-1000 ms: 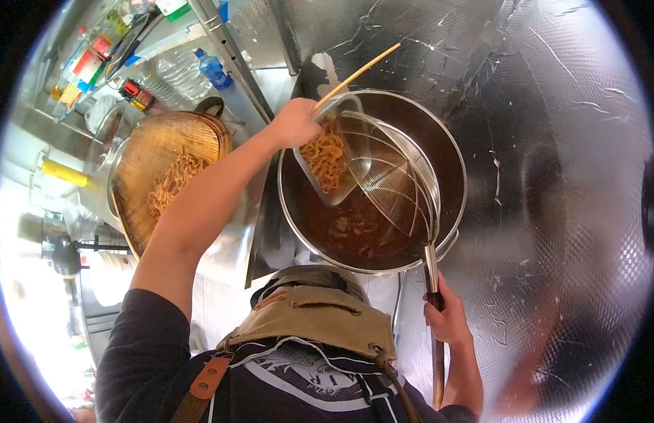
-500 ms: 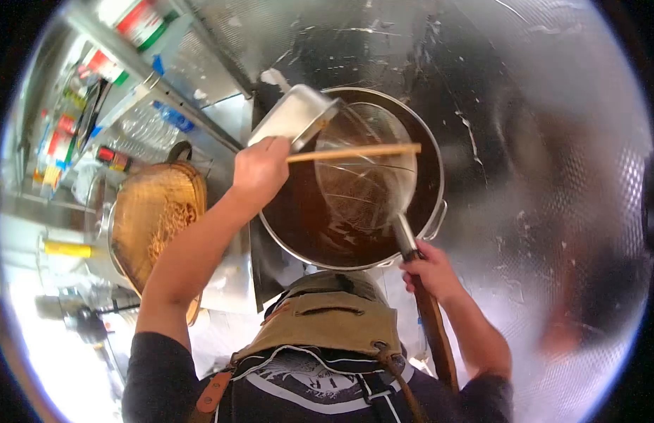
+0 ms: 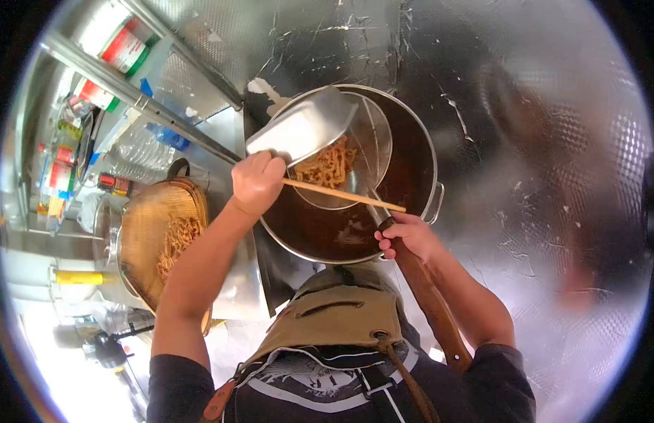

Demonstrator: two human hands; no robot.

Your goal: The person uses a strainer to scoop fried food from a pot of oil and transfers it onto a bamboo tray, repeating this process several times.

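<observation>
My left hand [image 3: 258,182] is closed around a shiny metal scoop [image 3: 306,127] and a thin wooden chopstick [image 3: 341,194]. The scoop is tipped over the mesh strainer [image 3: 375,134], in which brown strips of food [image 3: 328,163] lie. My right hand [image 3: 414,238] grips the strainer by its long wooden handle [image 3: 427,299]. The strainer sits over a large metal pot [image 3: 436,158] with dark brown liquid [image 3: 299,222] in it. The chopstick slants across the strainer, its tip close to my right hand.
At left, a round woven basket [image 3: 140,215] holds more brown strips [image 3: 177,240]. A metal shelf post [image 3: 179,123] rises beside the pot, with red-and-white cans [image 3: 124,51] and plastic bottles [image 3: 143,148] behind it. A scratched metal surface surrounds the pot.
Brown strips now lie in the strainer, which held none before. The scoop has tipped further over the mesh. The chopstick's tip has swung down, and the strainer has shifted left.
</observation>
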